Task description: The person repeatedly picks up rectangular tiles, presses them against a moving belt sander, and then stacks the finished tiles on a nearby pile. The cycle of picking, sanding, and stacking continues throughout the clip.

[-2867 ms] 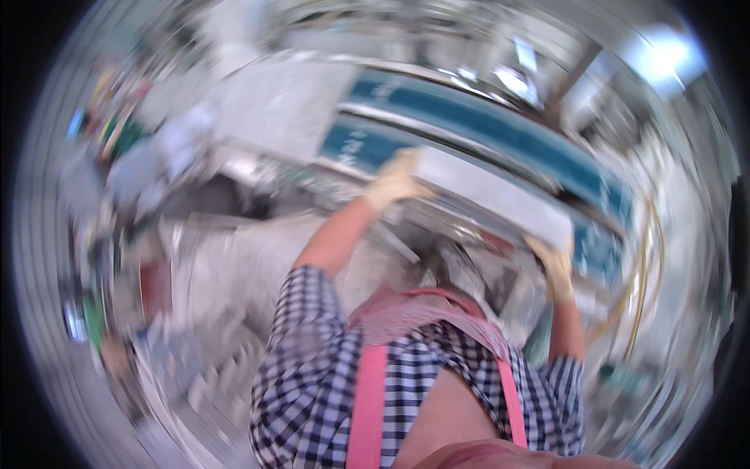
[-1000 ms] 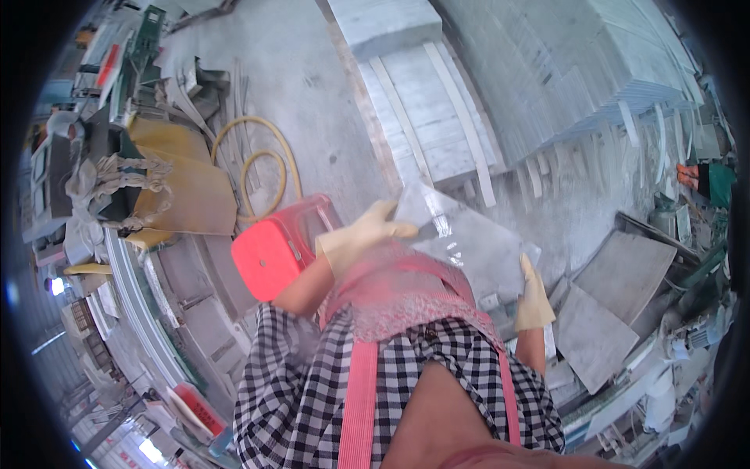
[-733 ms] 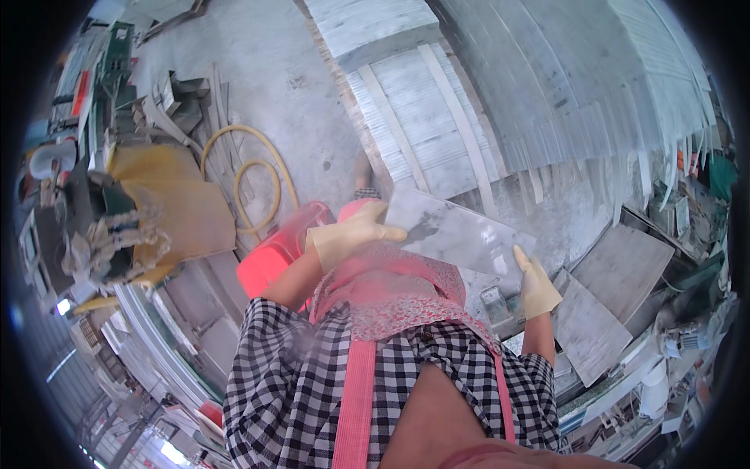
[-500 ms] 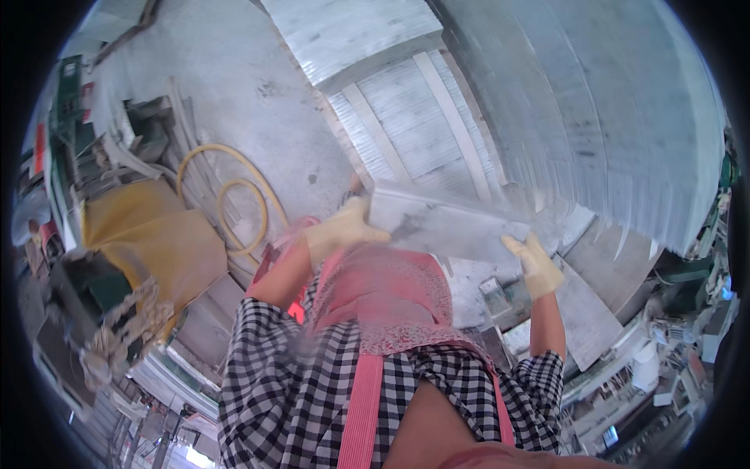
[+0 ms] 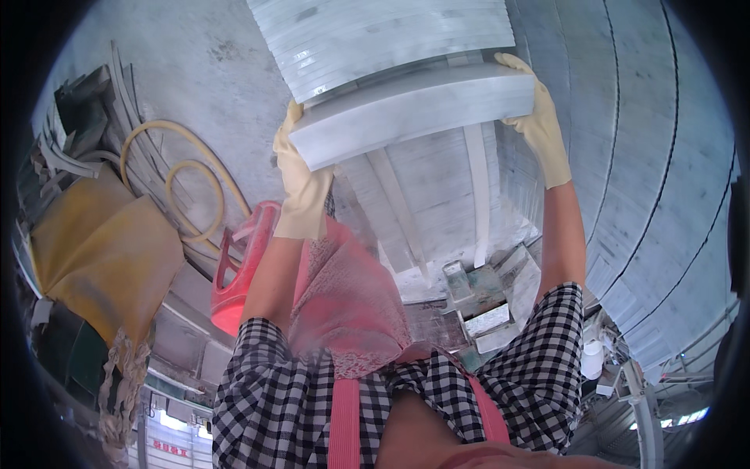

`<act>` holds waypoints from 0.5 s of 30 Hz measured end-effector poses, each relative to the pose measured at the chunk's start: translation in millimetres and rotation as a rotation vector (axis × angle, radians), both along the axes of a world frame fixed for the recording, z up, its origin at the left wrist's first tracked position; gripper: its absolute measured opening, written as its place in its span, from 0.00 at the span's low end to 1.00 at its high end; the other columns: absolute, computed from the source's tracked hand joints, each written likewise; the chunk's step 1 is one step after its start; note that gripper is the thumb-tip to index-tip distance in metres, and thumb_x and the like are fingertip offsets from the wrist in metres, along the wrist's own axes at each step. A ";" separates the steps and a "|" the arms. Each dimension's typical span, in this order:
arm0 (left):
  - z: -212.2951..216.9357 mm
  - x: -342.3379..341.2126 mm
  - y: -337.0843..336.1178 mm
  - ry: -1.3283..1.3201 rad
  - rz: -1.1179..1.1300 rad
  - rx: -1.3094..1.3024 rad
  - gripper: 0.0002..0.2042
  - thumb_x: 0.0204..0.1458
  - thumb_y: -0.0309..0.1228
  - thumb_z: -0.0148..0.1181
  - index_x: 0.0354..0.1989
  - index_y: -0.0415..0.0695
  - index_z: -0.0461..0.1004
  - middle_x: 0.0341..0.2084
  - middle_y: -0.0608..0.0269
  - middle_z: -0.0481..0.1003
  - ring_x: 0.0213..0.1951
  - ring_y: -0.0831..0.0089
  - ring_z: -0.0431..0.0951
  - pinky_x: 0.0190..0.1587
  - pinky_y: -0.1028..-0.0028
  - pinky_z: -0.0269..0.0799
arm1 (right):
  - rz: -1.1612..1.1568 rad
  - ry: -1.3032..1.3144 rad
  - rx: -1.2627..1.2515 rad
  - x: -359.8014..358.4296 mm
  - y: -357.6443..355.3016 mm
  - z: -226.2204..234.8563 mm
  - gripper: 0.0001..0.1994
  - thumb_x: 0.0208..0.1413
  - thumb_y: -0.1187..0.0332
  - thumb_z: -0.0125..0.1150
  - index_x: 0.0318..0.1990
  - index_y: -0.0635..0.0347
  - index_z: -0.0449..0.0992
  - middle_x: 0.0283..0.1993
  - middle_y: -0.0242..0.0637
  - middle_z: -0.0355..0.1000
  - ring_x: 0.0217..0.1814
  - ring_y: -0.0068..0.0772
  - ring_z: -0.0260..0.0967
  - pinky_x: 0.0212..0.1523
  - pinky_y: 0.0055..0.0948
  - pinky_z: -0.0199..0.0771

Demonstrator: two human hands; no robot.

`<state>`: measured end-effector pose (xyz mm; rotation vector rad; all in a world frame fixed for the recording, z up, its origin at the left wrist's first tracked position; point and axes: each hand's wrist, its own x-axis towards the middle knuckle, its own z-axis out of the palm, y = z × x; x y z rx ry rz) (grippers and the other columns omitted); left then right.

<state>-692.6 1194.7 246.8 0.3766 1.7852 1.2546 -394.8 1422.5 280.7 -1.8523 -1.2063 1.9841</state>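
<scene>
I hold a long pale grey stone slab (image 5: 414, 113) flat between both gloved hands, arms stretched out in front. My left hand (image 5: 301, 180), in a yellowish glove, grips its left end. My right hand (image 5: 539, 117), gloved the same way, grips its right end. The slab hangs just in front of a stack of similar grey slabs (image 5: 383, 35) at the top of the view. A pink lace cloth (image 5: 344, 297) hangs from my chest below the slab.
A wooden pallet (image 5: 437, 211) lies under the slab. Tall rows of grey slabs (image 5: 648, 180) fill the right side. To the left stand a red plastic stool (image 5: 238, 273), a coiled yellow hose (image 5: 183, 187) and a yellow tarp (image 5: 101, 250).
I have turned away from the machine and the cluttered corner toward the slab stacks. The slab has risen and moved forward, up to the stack at the top.
</scene>
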 end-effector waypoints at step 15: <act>-16.1 -14.7 -20.1 -0.522 -0.235 0.326 0.53 0.41 0.26 0.73 0.76 0.40 0.44 0.70 0.46 0.58 0.72 0.55 0.57 0.72 0.58 0.53 | -0.122 0.220 0.242 8.8 -15.5 27.1 0.43 0.54 0.54 0.69 0.72 0.68 0.57 0.70 0.50 0.64 0.75 0.46 0.57 0.74 0.38 0.53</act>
